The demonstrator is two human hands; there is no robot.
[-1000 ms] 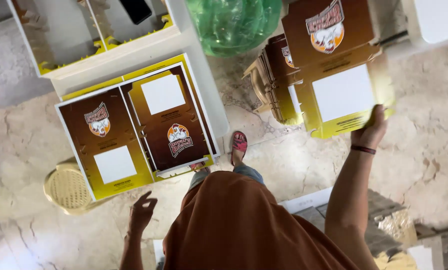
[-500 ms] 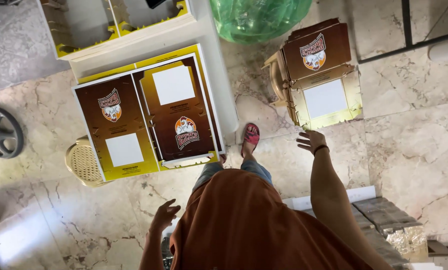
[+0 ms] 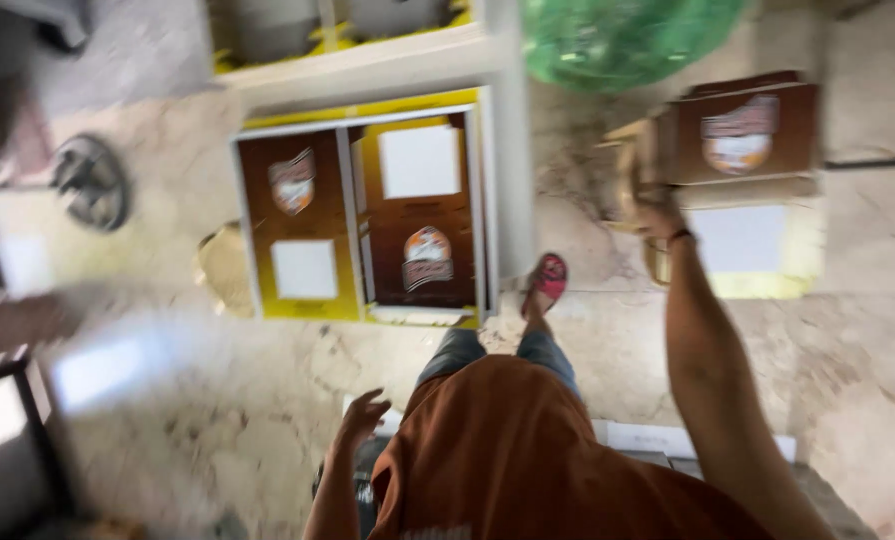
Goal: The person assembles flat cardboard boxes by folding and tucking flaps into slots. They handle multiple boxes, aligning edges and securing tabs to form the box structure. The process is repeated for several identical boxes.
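Brown-and-yellow flat cartons (image 3: 742,180), floor-stacked

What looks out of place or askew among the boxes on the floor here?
The stack of flat brown and yellow boxes by the right hand looks uneven, its edges not lined up. The two flat boxes on the floor lie straight. Blur hides finer damage.

A green netted ball (image 3: 617,40) is resting beside a white shelf (image 3: 367,65), while a dark round wheel (image 3: 92,182) is lying on the marble floor (image 3: 217,400).
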